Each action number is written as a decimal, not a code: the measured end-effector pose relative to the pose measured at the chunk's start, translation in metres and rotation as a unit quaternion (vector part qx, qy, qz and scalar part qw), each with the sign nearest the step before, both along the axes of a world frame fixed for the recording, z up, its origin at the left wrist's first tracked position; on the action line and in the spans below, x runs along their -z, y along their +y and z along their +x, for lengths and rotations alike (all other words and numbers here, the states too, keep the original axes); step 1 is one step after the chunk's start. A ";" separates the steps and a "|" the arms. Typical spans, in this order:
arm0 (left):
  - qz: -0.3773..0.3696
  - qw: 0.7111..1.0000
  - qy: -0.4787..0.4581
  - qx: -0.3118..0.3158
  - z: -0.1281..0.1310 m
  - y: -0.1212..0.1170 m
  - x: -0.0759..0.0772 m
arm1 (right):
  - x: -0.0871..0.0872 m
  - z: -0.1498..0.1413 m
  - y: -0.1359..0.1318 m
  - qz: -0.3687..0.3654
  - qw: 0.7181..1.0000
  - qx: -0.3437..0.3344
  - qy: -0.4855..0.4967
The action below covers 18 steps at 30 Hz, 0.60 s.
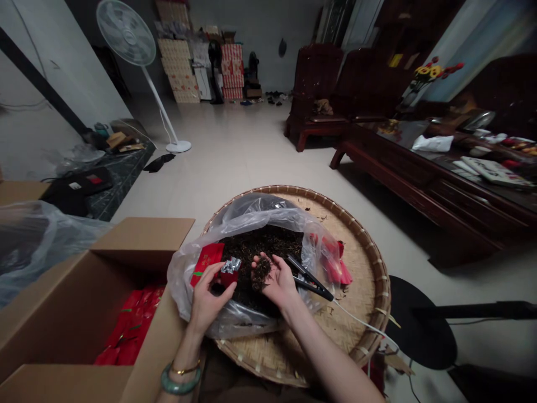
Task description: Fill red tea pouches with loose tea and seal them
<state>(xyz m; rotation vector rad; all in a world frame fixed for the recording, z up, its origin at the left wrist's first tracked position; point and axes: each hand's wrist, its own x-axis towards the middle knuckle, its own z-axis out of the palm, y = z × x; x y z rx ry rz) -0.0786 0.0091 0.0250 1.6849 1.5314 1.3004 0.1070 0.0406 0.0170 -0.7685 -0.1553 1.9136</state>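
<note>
My left hand is closed on a small red packet, its crumpled silver foil mouth facing my right hand. Behind my left fingers is a flat red piece with gold print; I cannot tell whether it belongs to the same packet. My right hand is cupped palm up around a clump of dark dried tea leaves. Both hands are over a large clear plastic bag holding a heap of loose tea leaves. A black corded clamp like a hair straightener lies against the bag beside my right hand.
Beneath the bag is a round woven bamboo tray, with red packets at its right. An open cardboard box at left contains several red packets. A black round stand base is right; a white fan stands beyond.
</note>
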 end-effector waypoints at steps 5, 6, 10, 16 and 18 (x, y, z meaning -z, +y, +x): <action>0.000 1.000 -0.002 0.019 0.006 -0.001 0.002 | 0.004 0.001 0.007 -0.048 0.995 0.071 0.042; 0.002 1.000 -0.001 0.024 0.007 -0.001 0.003 | 0.006 0.001 0.008 -0.046 0.995 0.077 0.044; 0.006 0.999 0.017 0.040 0.014 -0.003 0.003 | 0.010 0.003 0.007 -0.012 0.996 0.073 0.053; 0.027 0.995 0.066 0.070 0.026 -0.005 0.003 | -0.009 0.008 0.005 -0.040 0.987 0.120 0.095; 0.034 0.993 0.087 0.077 0.031 -0.005 0.004 | -0.020 0.011 0.006 -0.020 0.988 0.133 0.076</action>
